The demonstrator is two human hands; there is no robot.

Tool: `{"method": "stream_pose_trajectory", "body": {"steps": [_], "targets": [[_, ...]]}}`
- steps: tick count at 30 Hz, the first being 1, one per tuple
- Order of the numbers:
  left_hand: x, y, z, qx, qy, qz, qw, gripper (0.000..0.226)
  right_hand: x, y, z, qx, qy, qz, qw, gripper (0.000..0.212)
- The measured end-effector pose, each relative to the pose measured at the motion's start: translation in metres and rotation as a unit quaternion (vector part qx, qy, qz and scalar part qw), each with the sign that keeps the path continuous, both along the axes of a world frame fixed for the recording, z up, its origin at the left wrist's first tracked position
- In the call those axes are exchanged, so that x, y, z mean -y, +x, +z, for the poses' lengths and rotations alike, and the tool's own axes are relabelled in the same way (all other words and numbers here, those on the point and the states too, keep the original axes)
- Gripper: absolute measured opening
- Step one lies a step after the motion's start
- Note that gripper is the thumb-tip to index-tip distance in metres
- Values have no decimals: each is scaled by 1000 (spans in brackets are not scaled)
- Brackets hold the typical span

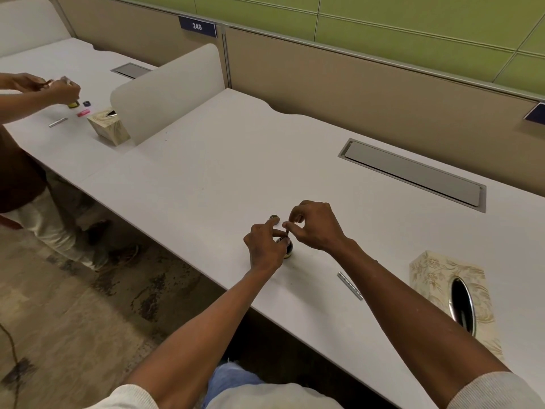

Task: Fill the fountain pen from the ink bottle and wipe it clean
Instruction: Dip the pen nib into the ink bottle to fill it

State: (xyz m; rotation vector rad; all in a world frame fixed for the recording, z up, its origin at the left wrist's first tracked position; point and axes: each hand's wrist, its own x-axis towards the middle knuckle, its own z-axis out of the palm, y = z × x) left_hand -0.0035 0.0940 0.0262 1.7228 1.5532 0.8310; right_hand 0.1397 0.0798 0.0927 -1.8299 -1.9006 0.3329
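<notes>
The left hand [264, 247] curls its fingers round the dark ink bottle [287, 248] near the front edge of the worktop [236, 160], likely to keep it from tipping. Directly above those fingers, the right hand [312, 225] pinches the slim fountain pen [285, 234] between thumb and forefinger. The pen seems to stand nearly upright, long axis vertical, nib end down at the bottle's mouth, though it is too small to be sure. Just beyond the left fingers sits a small round cap [274, 216]. Right of the right hand lie a silver pen part [350, 285] and a tissue box [451, 293], within reach for wiping.
</notes>
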Motion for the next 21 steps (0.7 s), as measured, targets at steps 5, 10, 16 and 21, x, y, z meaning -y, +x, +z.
{"method": "stream_pose_trajectory", "body": {"steps": [5,10,16,21], "targets": [[-1,0,-1,0,-1,-2,1000,51,2,-1,2,-8,4,9,1000,11],[0,0,0,5,1,1,1000,51,0,-1,2,1,-2,-1,1000,21],[-2,0,-2,4,1,3,1000,51,1,-2,2,6,-1,4,1000,10],[-3,1,-5,10,-1,2,1000,49,0,-2,1,8,4,-7,1000,13]]}}
